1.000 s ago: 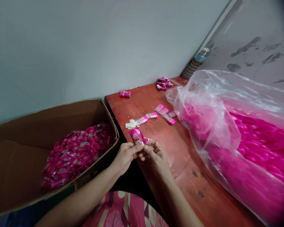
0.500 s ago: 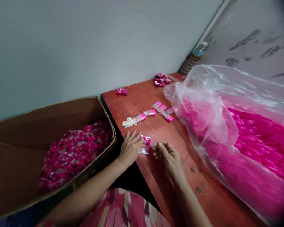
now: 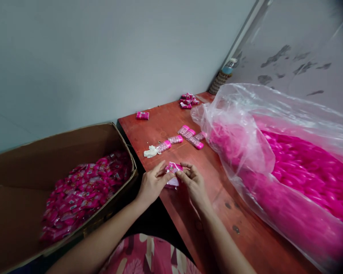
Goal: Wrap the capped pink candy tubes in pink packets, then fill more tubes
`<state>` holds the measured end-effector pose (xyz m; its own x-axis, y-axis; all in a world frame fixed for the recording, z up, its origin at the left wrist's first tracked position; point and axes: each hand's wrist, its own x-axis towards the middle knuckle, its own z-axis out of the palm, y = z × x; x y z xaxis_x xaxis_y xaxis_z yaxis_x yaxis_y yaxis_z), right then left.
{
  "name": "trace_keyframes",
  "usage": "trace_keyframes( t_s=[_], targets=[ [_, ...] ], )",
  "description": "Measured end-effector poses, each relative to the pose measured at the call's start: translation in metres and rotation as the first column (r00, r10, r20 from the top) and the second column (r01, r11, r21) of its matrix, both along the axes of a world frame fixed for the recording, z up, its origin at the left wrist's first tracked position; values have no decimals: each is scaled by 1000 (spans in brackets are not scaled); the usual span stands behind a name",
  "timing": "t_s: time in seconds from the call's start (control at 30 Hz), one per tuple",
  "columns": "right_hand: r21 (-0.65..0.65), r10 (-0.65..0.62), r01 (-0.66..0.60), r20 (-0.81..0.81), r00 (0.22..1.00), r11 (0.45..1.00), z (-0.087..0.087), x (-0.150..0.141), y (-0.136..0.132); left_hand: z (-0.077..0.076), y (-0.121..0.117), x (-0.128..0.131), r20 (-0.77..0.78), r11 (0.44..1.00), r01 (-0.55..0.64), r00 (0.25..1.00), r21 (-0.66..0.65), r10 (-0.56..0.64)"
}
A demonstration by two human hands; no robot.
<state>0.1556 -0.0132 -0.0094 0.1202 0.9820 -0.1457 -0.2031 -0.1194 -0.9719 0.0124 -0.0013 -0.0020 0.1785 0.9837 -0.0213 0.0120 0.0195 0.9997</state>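
Note:
My left hand (image 3: 151, 185) and my right hand (image 3: 194, 185) meet over the near left edge of the red table (image 3: 217, 175). Between them is a shiny pink plastic packet (image 3: 172, 182), pinched from both sides by thumbs and fingers. Just beyond the hands lie a crumpled white lump (image 3: 151, 152) and a small clear pack of pink beads (image 3: 163, 147) with a pink cap. Farther back are several similar bead packs (image 3: 195, 142).
An open cardboard box (image 3: 133, 171) on the left holds a heap of pink packets (image 3: 82, 194). A large clear bag (image 3: 246, 156) of pink pieces covers the right side. Pink packets (image 3: 187, 101) and a bottle (image 3: 221, 78) stand by the wall.
Both hands first held a pink packet up. Half a second ago the left lay flat on a packet with the right apart from it; now both grip the packet. The view has shifted slightly.

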Motion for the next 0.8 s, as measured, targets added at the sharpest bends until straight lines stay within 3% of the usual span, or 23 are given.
trace_keyframes(
  t_s=[0.1, 0.2, 0.3, 0.37, 0.47, 0.57, 0.67, 0.73, 0.8],
  targets=[
    [-30, 167, -165, 89, 982, 986, 7, 4, 8, 2, 3, -5, 186, 955, 113, 980, -273, -63],
    [-7, 198, -214, 413, 889, 977, 16, 3, 28, -1, 4, -9, 287, 901, 114, 958, -419, 12],
    [122, 25, -200, 796, 605, 972, 21, -7, 61, -5, 1, -11, 294, 881, 65, 952, -468, 86],
    [179, -50, -284, 911, 409, 942, 17, -17, 88, -7, -1, -12, 298, 866, 51, 947, -497, 116],
    [180, -52, -480, 962, 268, 859, 6, -25, 117, -8, -2, -15, 305, 841, 23, 937, -541, 171],
    [149, 0, -583, 969, 248, 799, -6, -13, 123, -6, 1, -23, 314, 806, -23, 914, -591, 256],
    [142, 55, -630, 958, 282, 764, -12, 17, 111, -6, 6, -29, 349, 771, -41, 875, -636, 335],
    [177, 40, -598, 943, 330, 781, -11, 37, 100, -8, 10, -30, 404, 762, -25, 836, -647, 371],
    [200, -28, -475, 938, 344, 857, -5, 48, 91, -11, 12, -29, 459, 763, -9, 794, -647, 398]
  ],
)
